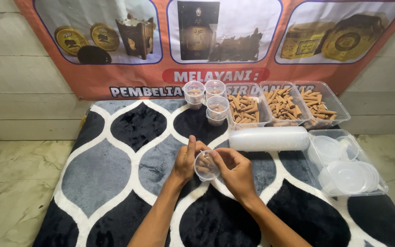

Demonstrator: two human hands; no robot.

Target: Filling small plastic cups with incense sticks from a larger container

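My left hand [184, 161] and my right hand [232, 168] together hold a small clear plastic cup [205, 166] tilted on its side, above a black, grey and white patterned rug [115, 174]. Brown stick-like pieces lie inside the cup. My left thumb points up beside its rim, and my right fingers curl over its top edge.
Three filled clear cups [206, 98] stand at the rug's far edge. Beside them sit three clear trays of brown sticks [283, 106]. A sleeve of stacked cups [269, 138] lies on its side, and a tray of clear lids [346, 169] is at right. An orange banner hangs on the wall behind.
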